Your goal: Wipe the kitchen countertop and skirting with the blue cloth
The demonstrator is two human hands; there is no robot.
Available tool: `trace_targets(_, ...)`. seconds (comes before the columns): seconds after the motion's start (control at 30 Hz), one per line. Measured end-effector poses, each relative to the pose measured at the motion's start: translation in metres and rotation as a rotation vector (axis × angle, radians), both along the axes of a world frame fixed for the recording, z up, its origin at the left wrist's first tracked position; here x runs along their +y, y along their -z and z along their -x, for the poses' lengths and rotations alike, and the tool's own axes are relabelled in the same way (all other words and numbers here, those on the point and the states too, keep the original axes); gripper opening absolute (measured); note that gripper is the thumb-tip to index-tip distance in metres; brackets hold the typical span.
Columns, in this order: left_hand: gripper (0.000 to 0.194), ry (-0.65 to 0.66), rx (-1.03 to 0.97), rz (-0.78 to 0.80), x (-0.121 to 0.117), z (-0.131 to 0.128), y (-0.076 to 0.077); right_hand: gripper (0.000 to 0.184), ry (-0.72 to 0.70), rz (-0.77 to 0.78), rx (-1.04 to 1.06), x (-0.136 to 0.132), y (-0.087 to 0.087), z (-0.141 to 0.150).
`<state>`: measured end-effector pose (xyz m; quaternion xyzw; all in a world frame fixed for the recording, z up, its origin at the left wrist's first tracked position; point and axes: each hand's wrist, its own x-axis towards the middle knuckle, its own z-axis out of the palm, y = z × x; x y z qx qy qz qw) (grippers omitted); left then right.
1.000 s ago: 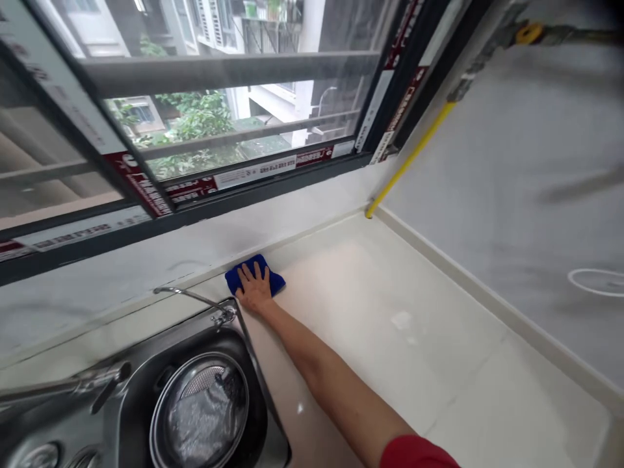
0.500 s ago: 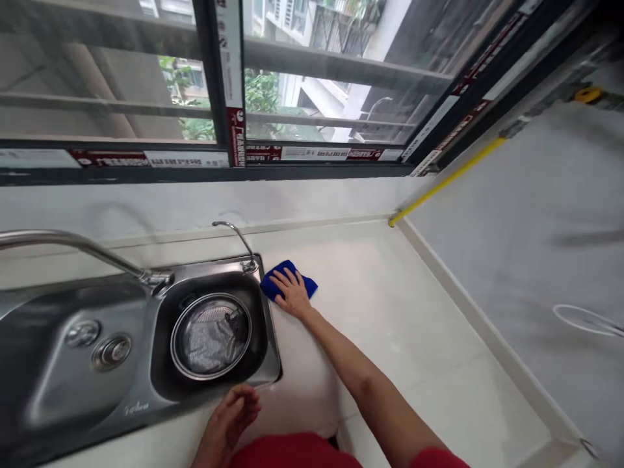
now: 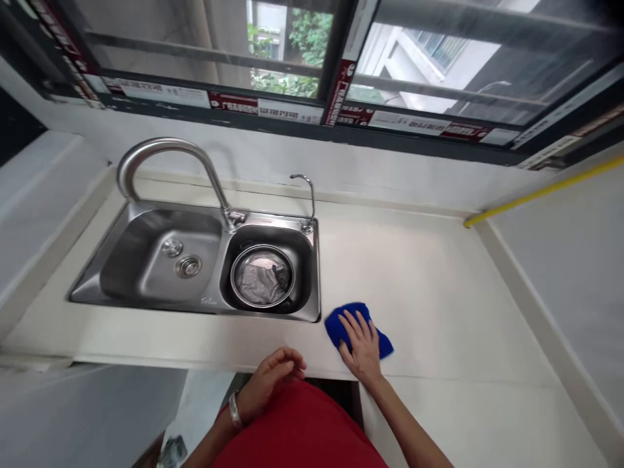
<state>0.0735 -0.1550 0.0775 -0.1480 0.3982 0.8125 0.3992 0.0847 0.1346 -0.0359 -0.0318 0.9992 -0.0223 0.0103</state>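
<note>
Blue cloth (image 3: 333,327) is partly covered by right hand (image 3: 361,344), fingers spread, unclenched | cloth is laid on countertop (image 3: 419,279), just beside sink (image 3: 136,273) | left hand (image 3: 270,380) is held slack, half-curled, near countertop's front edge

Window (image 3: 336,91): daylight's pouring in here, and we get pale, washed-out patches outside.
Counter (image 3: 414,273): bright overall, with a soft sheen toward the back.
Faucet (image 3: 168,143): throws a faint, fuzzy shadow on the wall (image 3: 273,159) behind it.
Sink (image 3: 221,260): shiny highlights, right basin (image 3: 305,270) noticeably darker.
Stickers (image 3: 234,104): kinda soft, we can't read the small print.
Corners: wide-angle stretch, lines leaning, top right pretty dark.
</note>
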Motion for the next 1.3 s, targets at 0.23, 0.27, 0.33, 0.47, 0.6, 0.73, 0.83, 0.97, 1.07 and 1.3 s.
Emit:
trace_targets(0.23, 0.027, 0.006, -0.004, -0.061, -0.017, -0.028, 0.016, 0.076, -0.133, 0.061, 0.134, 0.012, 0.014, -0.042)
trace_targets(0.27, 0.026, -0.001, 0.005, -0.06, -0.019, -0.032, 0.019, 0.074, -0.155, 0.07, 0.151, 0.012, 0.013, -0.044)
trace_targets(0.33, 0.025, -0.036, 0.03, -0.044, -0.022, -0.04, 0.022, 0.071, -0.189, 0.076, 0.164, 0.007, 0.009, -0.045)
trace_targets(0.47, 0.027, -0.16, 0.069, -0.013, -0.025, -0.067, 0.021, 0.072, -0.327, 0.094, 0.127, -0.021, -0.002, -0.041)
trace_targets(0.6, 0.031, -0.295, 0.047, 0.028, -0.028, -0.101, 0.015, 0.071, -0.525, 0.146, 0.044, -0.062, -0.009, -0.024)
trace_targets(0.73, 0.031, -0.385, 0.039, 0.082, -0.034, -0.124, 0.012, 0.072, -0.68, 0.249, -0.016, -0.112, -0.007, 0.0)
trace_targets(0.83, 0.031, -0.419, 0.023, 0.079, -0.041, -0.128, 0.011, 0.074, -0.776, 0.297, -0.051, -0.152, -0.006, 0.013)
trace_targets(0.97, 0.031, -0.434, 0.037, 0.053, -0.06, -0.125, 0.008, 0.073, -0.851, 0.278, -0.103, -0.203, -0.01, 0.023)
trace_targets(1.07, 0.029, -0.492, 0.041, 0.055, -0.087, -0.125, 0.008, 0.074, -0.889, 0.252, -0.135, -0.245, -0.013, 0.03)
trace_targets(1.3, 0.03, -0.784, 0.013, 0.077, -0.165, -0.148, 0.031, 0.069, -1.04, 0.291, -0.179, -0.371, -0.006, 0.064)
